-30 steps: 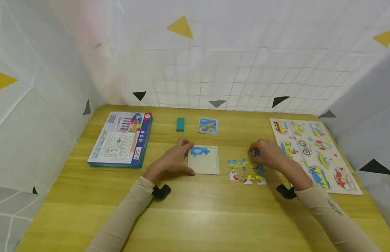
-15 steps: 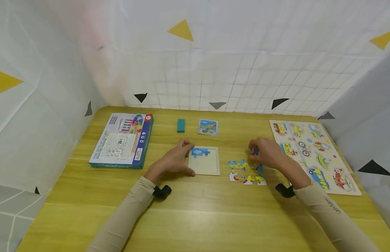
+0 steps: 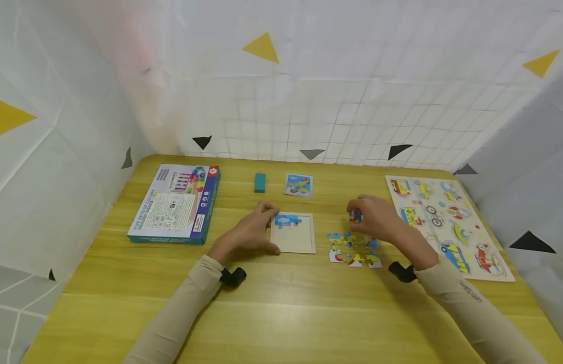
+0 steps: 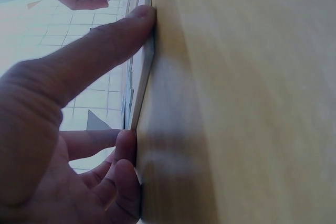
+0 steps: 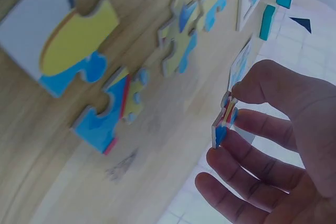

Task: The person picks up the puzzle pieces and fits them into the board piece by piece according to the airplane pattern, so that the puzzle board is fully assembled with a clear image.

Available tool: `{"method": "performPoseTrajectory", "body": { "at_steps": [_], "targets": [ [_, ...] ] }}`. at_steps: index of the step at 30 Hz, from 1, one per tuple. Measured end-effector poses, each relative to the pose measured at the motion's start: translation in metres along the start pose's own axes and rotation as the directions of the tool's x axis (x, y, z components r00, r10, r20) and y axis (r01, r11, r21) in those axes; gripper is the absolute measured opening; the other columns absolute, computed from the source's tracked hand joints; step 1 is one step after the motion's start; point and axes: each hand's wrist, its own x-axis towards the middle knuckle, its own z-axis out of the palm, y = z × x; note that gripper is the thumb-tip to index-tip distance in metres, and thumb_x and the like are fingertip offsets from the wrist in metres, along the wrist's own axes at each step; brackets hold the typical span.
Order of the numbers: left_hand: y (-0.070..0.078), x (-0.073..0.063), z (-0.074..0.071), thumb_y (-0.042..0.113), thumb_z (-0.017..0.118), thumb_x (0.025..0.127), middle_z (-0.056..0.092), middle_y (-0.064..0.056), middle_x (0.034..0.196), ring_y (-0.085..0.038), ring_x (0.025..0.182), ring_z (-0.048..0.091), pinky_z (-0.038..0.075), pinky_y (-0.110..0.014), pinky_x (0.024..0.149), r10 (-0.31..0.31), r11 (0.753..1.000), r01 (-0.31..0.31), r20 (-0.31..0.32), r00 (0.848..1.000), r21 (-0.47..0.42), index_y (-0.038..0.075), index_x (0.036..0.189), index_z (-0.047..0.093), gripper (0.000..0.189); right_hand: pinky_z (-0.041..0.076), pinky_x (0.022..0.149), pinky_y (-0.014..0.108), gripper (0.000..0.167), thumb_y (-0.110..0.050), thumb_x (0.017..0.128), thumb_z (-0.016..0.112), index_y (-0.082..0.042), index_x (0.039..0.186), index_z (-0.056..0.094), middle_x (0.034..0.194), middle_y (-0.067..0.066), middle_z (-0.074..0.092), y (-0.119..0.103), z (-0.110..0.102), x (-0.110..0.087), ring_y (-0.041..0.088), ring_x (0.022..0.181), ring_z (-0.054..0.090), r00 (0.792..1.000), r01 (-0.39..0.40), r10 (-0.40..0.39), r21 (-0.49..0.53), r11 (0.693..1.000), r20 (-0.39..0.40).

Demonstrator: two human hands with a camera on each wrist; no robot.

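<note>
Left hand [image 3: 250, 230] gripping the tray [image 3: 299, 240] at its left side, right hand [image 3: 376, 217] pinching a piece [image 3: 355, 218] above the table [image 3: 281, 313] — print hard to make out — near loose pieces [image 3: 349, 239]

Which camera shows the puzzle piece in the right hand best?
The right wrist view: the puzzle piece is close up, its colours showing. The head view shows it small and partly hidden; the left wrist view, just a thin edge.

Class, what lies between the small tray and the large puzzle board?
In the head view, loose pieces lie between tray and board; the right hand pinches another piece there.
</note>
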Motion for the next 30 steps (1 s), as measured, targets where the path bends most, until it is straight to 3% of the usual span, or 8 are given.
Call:
{"method": "performPoseTrajectory", "body": {
  "at_steps": [30],
  "targets": [
    [-0.002, -0.001, 0.000, 0.039, 0.094, 0.067, 0.031, -0.006, 0.146, -0.019, 0.102, 0.050, 0.047, -0.034, 0.089, 0.015, 1.000, -0.015, 0.001, 1.000, 0.003, 0.007, 0.154, 0.037, 0.110, 0.049, 0.065, 0.038, 0.024, -0.015, 0.082, 0.078, -0.004, 0.102, 0.074, 0.090, 0.005, 0.063, -0.030, -0.004, 0.018, 0.017, 0.073, 0.056, 0.998, 0.055, -0.056, 0.031, 0.998, 0.002]
  ]
}}
